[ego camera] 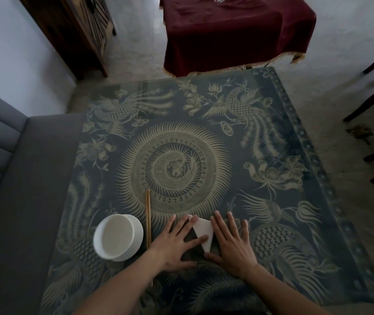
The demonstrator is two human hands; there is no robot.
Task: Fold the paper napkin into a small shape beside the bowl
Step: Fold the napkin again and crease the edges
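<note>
— Near the table's front edge, where is the napkin (200, 233)?
— Flat on the patterned table (272, 137), partly folded, pinned between both hands.
— How do the hands lie?
— The left hand (177, 244) presses it with fingers spread and straight; the right hand (231, 242) lies flat too, fingers apart.
— And around it?
— Chopsticks (148, 220) lie just left of the left hand, then the white bowl (118, 237). A grey sofa (11, 178) flanks the table.
</note>
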